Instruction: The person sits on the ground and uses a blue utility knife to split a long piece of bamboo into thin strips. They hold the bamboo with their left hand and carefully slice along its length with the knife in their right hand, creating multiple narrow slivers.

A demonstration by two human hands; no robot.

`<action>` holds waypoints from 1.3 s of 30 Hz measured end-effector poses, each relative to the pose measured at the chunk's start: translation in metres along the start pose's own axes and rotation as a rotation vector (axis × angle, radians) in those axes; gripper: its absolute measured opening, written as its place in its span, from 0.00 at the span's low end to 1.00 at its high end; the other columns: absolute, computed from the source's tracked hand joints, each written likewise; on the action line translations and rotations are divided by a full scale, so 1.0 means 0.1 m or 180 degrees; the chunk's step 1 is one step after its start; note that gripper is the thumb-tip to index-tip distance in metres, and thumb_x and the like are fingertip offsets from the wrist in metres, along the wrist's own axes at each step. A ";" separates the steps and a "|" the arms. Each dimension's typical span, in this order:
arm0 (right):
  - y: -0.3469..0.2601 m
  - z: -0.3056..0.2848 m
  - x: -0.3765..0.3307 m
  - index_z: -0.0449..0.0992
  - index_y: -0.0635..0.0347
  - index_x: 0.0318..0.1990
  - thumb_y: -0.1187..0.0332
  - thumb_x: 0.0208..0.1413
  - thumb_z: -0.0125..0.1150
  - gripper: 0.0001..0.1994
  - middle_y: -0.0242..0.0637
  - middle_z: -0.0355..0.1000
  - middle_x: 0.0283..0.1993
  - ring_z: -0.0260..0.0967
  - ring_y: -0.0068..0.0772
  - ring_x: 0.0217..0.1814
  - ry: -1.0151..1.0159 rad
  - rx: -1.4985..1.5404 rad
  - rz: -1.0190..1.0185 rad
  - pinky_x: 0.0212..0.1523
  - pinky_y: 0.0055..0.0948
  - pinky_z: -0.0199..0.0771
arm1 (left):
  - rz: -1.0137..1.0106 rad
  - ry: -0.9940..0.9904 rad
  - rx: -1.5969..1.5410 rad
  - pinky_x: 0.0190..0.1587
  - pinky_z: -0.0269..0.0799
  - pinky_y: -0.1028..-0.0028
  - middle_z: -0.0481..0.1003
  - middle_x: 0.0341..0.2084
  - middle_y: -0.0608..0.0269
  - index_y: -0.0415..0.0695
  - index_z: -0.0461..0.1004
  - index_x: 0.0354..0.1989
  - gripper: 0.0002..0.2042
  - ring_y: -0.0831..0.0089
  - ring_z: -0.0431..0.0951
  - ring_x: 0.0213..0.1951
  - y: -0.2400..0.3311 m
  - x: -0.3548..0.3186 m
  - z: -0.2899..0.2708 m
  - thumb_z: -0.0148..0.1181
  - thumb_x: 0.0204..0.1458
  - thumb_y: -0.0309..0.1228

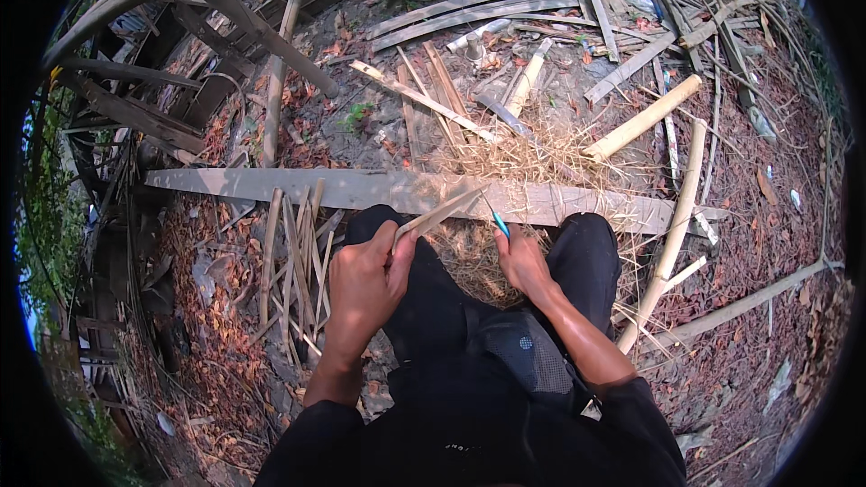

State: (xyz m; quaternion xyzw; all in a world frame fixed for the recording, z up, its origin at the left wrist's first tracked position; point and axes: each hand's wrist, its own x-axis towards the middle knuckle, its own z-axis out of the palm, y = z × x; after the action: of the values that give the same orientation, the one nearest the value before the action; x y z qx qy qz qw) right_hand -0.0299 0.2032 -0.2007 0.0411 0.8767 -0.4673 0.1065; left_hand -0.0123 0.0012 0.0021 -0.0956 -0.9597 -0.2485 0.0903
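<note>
My left hand point(368, 284) is closed around a flat strip of pale wood or split bamboo point(442, 211), which slants up to the right over the plank. In my right hand point(525, 266) is a small knife with a teal handle point(500, 222). Its thin blade points up and left, close to the far end of the strip; whether they touch I cannot tell. A long grey wooden plank point(334, 188) lies crosswise just beyond my knees. Curly pale shavings point(532, 160) are heaped on and behind it. Among them rests a broad metal blade point(503, 114), its handle end unclear.
Thin split strips point(298, 261) lie bundled at the left of my legs. Bamboo lengths point(645, 117) and a long pole point(678, 216) lie at the right. Weathered slats point(478, 9) are stacked at the back. A wooden frame point(244, 27) stands at the far left.
</note>
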 end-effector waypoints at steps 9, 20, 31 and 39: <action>-0.99 -0.59 -0.68 0.68 0.67 0.50 0.71 0.65 0.55 0.11 0.54 0.70 0.27 0.70 0.60 0.27 0.0413 0.0878 -0.1409 0.30 0.47 0.67 | 0.0052 -0.0225 0.0239 0.22 0.65 0.56 0.72 0.16 0.54 0.43 0.67 0.26 0.12 0.48 0.74 0.20 -0.06 -0.06 0.13 0.60 0.58 0.33; -0.77 -0.43 -0.82 0.67 0.65 0.43 0.69 0.65 0.55 0.08 0.57 0.69 0.24 0.70 0.64 0.27 0.0116 0.0475 -0.1420 0.28 0.50 0.67 | 0.0446 -0.0461 0.0117 0.21 0.64 0.58 0.70 0.17 0.56 0.43 0.66 0.26 0.12 0.50 0.73 0.20 0.20 -0.21 0.01 0.64 0.53 0.30; -0.42 -0.28 -0.48 0.65 0.65 0.38 0.71 0.63 0.56 0.08 0.52 0.67 0.18 0.68 0.60 0.19 0.0566 0.0209 -0.1351 0.21 0.50 0.64 | 0.0298 -0.0477 -0.0010 0.20 0.63 0.59 0.70 0.15 0.54 0.42 0.65 0.25 0.12 0.50 0.72 0.18 0.26 -0.09 0.02 0.63 0.56 0.28; -0.49 -0.21 -0.41 0.65 0.65 0.38 0.71 0.63 0.56 0.07 0.53 0.65 0.15 0.68 0.59 0.18 0.0490 0.0172 -0.1353 0.21 0.49 0.66 | 0.0261 -0.0376 0.0111 0.20 0.64 0.59 0.70 0.15 0.54 0.42 0.65 0.27 0.11 0.51 0.73 0.18 0.25 -0.04 0.02 0.62 0.57 0.28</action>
State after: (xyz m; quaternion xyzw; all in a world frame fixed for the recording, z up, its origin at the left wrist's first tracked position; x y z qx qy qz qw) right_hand -0.0016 0.1943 -0.1406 -0.1061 0.8584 -0.4980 -0.0626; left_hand -0.0026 0.0231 0.0107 -0.1477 -0.9628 -0.2217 0.0453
